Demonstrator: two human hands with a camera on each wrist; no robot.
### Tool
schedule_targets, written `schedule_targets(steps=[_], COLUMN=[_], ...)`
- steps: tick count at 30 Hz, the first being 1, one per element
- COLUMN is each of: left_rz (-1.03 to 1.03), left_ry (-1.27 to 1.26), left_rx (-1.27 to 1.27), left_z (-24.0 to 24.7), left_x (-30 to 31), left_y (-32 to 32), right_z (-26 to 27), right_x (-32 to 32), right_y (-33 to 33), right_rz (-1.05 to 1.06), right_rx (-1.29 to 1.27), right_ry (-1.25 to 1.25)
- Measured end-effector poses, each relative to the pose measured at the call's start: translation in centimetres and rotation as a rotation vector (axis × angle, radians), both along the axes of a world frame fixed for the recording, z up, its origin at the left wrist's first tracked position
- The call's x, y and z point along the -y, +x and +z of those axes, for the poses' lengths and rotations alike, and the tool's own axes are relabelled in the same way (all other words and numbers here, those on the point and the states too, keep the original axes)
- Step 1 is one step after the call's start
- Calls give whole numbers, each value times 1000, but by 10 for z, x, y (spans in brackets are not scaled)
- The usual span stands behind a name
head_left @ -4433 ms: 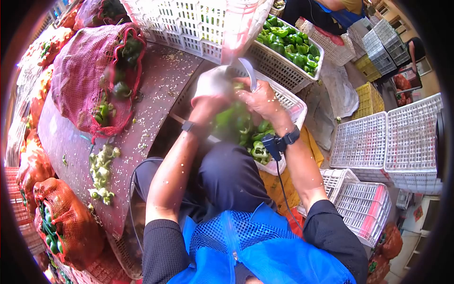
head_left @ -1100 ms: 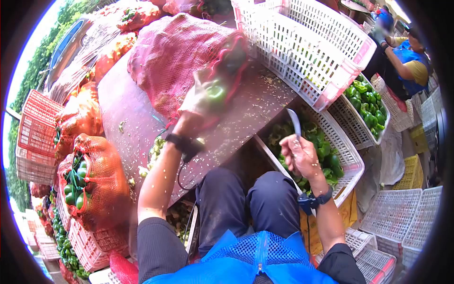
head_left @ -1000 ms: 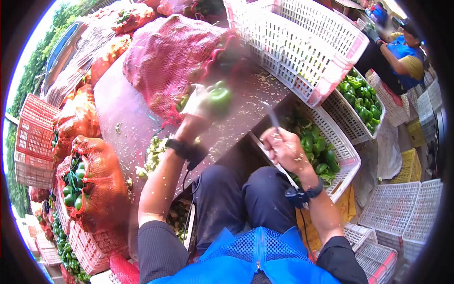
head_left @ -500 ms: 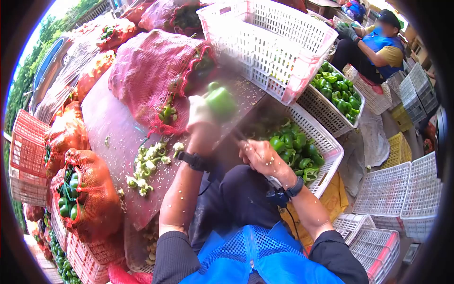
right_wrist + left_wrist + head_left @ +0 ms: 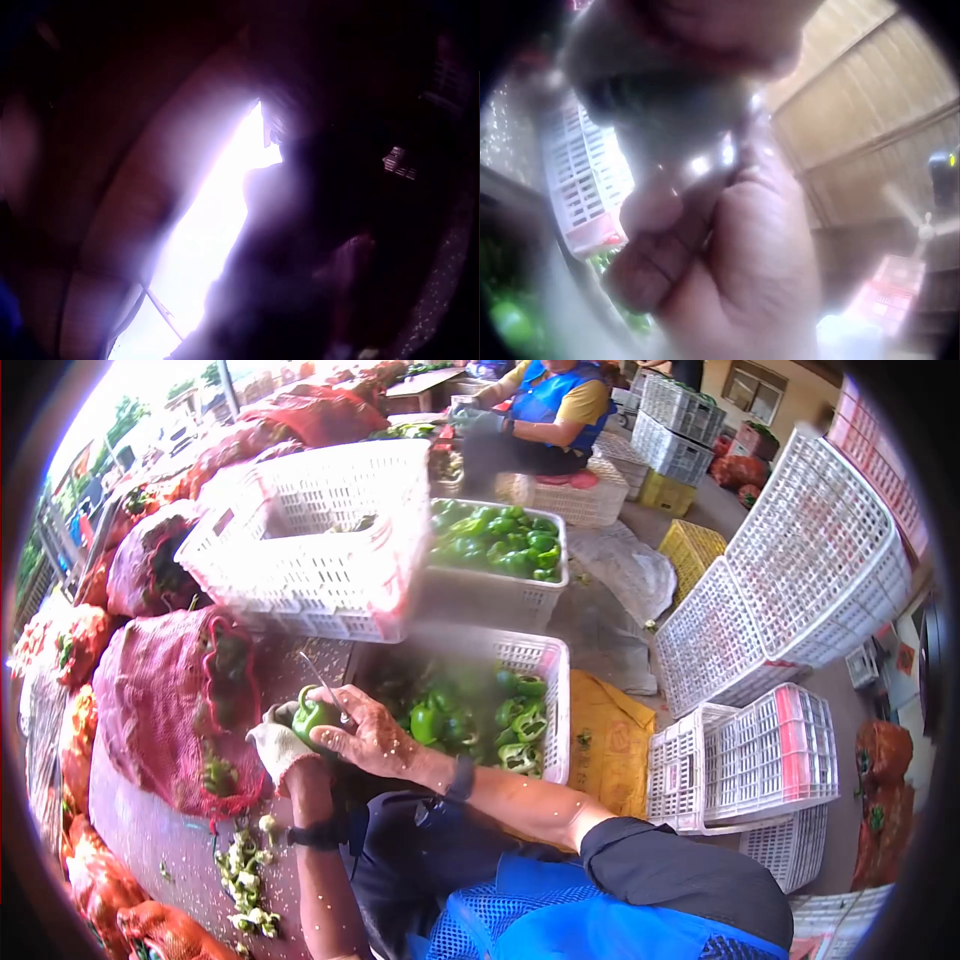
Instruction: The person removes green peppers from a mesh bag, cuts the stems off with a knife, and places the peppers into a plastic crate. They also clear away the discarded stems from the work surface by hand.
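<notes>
In the head view the gloved left hand (image 5: 281, 745) holds a green pepper (image 5: 313, 718) above the metal table's edge. The bare right hand (image 5: 372, 734) grips a knife with a thin curved blade (image 5: 318, 672), its thumb against the pepper. Close by on the right stands a white crate (image 5: 556, 705) of green peppers, several of them cut open. Beyond the left hand lies a pink mesh sack (image 5: 155, 710) with peppers in its mouth. The left wrist view shows bare fingers (image 5: 757, 247) close up, blurred; the right wrist view is mostly dark.
Pale pepper cores (image 5: 243, 880) lie on the table (image 5: 130, 840). An empty white crate (image 5: 310, 575) sits at its far end, a second pepper crate (image 5: 500, 592) beyond. White crates (image 5: 745, 760) stand at the right; another person in a blue vest (image 5: 553, 400) sits at the back.
The left hand has carried the pepper from beside the sack's mouth to the right hand, and both now meet at it. The head view has turned to the right.
</notes>
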State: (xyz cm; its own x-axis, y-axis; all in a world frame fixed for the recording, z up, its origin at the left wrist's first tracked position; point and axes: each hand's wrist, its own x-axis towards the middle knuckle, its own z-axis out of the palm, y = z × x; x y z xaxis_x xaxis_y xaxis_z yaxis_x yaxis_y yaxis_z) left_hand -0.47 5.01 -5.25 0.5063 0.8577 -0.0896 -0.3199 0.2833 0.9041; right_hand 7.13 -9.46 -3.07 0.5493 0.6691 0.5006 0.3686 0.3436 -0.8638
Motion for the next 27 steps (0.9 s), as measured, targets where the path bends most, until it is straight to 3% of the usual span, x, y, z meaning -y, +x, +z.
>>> schedule_targets(steps=[3,6,11,12,14,15,16,17,19,20,22,23,24,26,27], left_rz=[-84,3,-99,-114,-83,-81,-78,-83,-112,-132,11,59,62,24,25], left_ry=[52,-114,360,314,526,552,574,570,509,446,1086,1334,1332,1591,1591], left_rx=[82,-32,10,-18,-71,-141,-210,-153,-59,-28,-262,-509,-512,-842,-845], left_z=[11,48,30,34,32,36,39,31,22,21,14,32,32,33,32], left_x=[27,59,56,53,60,60,58,57,54,51,44,50,51,51,51], left_y=[-4,13,5,9,12,11,13,14,22,24,25,17,17,20,24], right_z=[14,10,7,4,-4,11,16,14,-1,-5,-6,-9,-12,-9,-3], right_x=[10,5,3,1,-5,7,9,9,8,9,11,13,14,19,24], right_y=[5,11,13,13,17,16,14,18,24,28,29,30,32,31,28], right_rz=[-112,-199,-90,-67,-186,-248,-219,-257,-158,-173,-165,-159,-151,-140,-137], right_rx=[38,88,34,-48,7,98,21,101,-134,-121,-116,-119,-202,-287,-421], right_ry=[-43,-19,75,90,207,68,102,148,102,73,110,107,112,117,94])
